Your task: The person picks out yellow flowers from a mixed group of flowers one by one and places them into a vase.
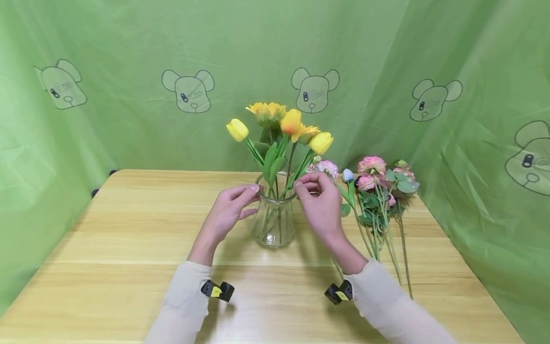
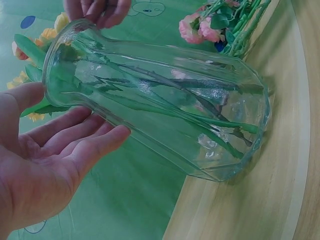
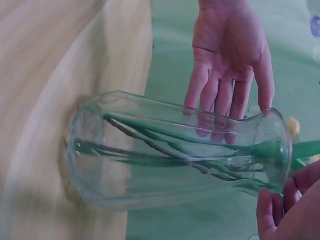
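A clear faceted glass vase (image 1: 275,224) stands upright with several artificial stems inside. Yellow tulips (image 1: 237,130), an orange-yellow tulip (image 1: 290,121) and yellow sunflowers (image 1: 266,112) rise above its mouth. On its left side, my left hand (image 1: 232,210) rests the thumb tip at the rim. The other fingers of this hand lie nearly straight along the neck in the left wrist view. Opposite, my right hand (image 1: 320,200) holds the rim with curled fingers, thumb and forefinger close together. Leaves of the right yellow tulip (image 1: 321,143) pass right beside those fingertips.
Pink peonies (image 1: 371,166) and a pale blue tulip (image 1: 348,176) lie on the right of the wooden table (image 1: 129,267), their stems reaching toward my right sleeve. A green curtain (image 1: 240,48) with bear outlines surrounds the table's back and sides.
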A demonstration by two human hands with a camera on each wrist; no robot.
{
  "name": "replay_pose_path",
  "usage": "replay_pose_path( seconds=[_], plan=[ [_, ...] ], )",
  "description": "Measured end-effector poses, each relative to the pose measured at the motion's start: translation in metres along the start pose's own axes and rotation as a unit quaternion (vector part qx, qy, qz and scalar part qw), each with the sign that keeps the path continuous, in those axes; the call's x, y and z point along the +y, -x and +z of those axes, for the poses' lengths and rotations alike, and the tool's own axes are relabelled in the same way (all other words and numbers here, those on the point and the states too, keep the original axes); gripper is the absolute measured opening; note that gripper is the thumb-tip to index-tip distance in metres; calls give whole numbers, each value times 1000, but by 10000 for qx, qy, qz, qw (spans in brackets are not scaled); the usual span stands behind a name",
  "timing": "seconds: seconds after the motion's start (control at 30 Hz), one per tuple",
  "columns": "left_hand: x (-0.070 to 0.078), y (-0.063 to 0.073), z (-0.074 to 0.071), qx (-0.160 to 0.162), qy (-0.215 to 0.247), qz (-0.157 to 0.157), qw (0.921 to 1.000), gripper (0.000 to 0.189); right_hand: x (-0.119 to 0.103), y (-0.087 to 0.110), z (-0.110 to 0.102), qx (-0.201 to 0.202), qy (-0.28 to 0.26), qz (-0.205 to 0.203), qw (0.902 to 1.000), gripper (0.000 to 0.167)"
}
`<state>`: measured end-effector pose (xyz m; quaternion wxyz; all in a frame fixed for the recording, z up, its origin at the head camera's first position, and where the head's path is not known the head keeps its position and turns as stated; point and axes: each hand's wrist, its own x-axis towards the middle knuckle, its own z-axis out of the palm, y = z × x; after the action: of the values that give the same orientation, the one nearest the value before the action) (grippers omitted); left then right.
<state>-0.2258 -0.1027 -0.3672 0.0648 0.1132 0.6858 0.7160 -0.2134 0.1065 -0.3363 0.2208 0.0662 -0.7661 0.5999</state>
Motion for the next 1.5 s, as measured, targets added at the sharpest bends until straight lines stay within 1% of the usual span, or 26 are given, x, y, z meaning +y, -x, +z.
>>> replay_pose_path(
  seconds=[0.13, 0.33, 0.57, 0.67, 0.73, 0.83, 0.9, 0.97, 1.0, 1.03, 1.1, 1.13, 1.2, 1.27, 1.33, 1.5],
  plan=[
    [-1, 1, -2, 55, -18, 18, 10000, 45, 5, 2, 5, 133, -362, 211, 9990, 16],
    [0, 1, -2, 50, 11, 29, 10000, 46, 8, 3, 12, 316, -625, 511, 9962, 24],
    [-1, 1, 1, 53, -96, 31, 9999, 46, 9, 5, 9, 437, -998, 900, 9900, 26],
    [0, 0, 2, 88, -265, 0, 9996, 47, 9, 4, 4, 343, -1050, 1026, 9886, 29],
    [2, 1, 3, 129, -535, -12, 9985, 49, 9, 3, 1, 147, -1003, 1120, 9885, 27],
    [6, 4, 5, 209, -1015, -107, 9946, 52, 9, 1, -6, -254, -793, 1331, 9876, 19],
    [9, 6, 6, 168, -1304, -158, 9912, 53, 9, 0, -13, -574, -409, 1453, 9869, 22],
    [13, 8, 6, 85, -1523, -240, 9880, 53, 10, -1, -19, -971, 222, 1461, 9843, 29],
    [14, 9, 5, 22, -1616, -273, 9865, 53, 11, -1, -22, -1213, 575, 1431, 9806, 32],
    [15, 10, 4, -55, -1699, -299, 9850, 52, 12, -1, -25, -1494, 927, 1375, 9748, 35],
    [17, 13, 1, -203, -1894, -388, 9809, 51, 15, 0, -29, -2084, 1550, 1210, 9581, 40],
    [18, 15, 0, -282, -1997, -427, 9785, 50, 15, 0, -30, -2389, 1730, 1141, 9487, 42],
    [18, 17, -2, -430, -2157, -528, 9741, 48, 16, 1, -31, -2892, 1904, 1076, 9320, 43],
    [18, 18, -4, -559, -2275, -603, 9703, 47, 16, 2, -31, -3242, 1933, 1017, 9204, 42],
    [18, 18, -5, -643, -2303, -676, 9686, 46, 16, 3, -30, -3452, 1873, 982, 9144, 42],
    [17, 18, -4, -761, -2422, -771, 9641, 43, 15, 6, -30, -3588, 1830, 1048, 9093, 44]
  ],
)
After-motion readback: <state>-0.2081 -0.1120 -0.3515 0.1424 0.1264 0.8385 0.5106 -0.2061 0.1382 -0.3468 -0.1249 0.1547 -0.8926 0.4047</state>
